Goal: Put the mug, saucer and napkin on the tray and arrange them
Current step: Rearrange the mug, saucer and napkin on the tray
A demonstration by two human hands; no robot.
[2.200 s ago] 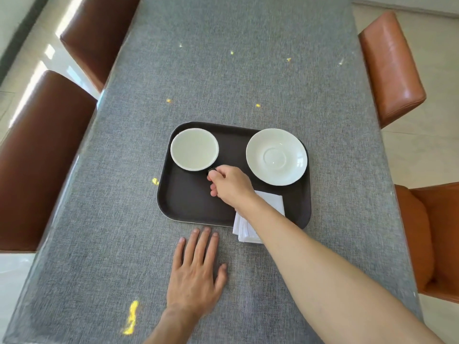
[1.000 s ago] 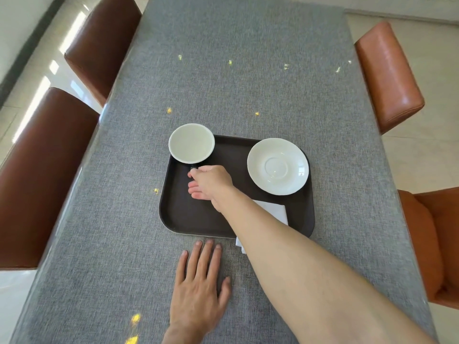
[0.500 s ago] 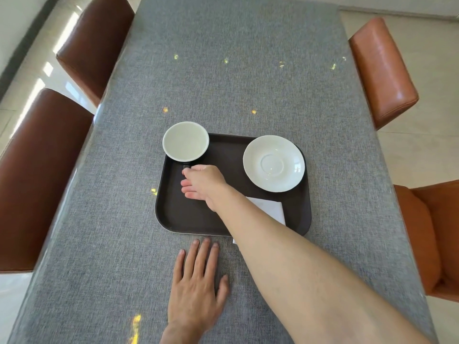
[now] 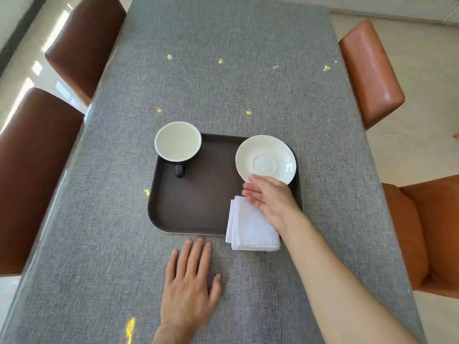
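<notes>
A dark brown tray (image 4: 193,209) lies mid-table. The mug (image 4: 177,141), white inside and black outside, stands in the tray's far left corner, its handle pointing toward me. A white saucer (image 4: 265,160) rests in the far right corner. A folded white napkin (image 4: 248,229) lies at the near right corner, hanging over the tray's near rim onto the table. My right hand (image 4: 270,197) hovers open over the napkin's far edge, fingertips at the saucer's near rim, holding nothing. My left hand (image 4: 190,276) lies flat on the table just in front of the tray.
The grey tablecloth (image 4: 223,83) carries scattered yellow specks. Brown chairs (image 4: 37,170) stand along the left side, orange chairs (image 4: 370,70) along the right. The table's edges run close to the chairs on both sides.
My right hand let go of the mug's handle and moved right across the tray to the napkin and saucer. The mug stays in the far left corner. My left hand has not moved.
</notes>
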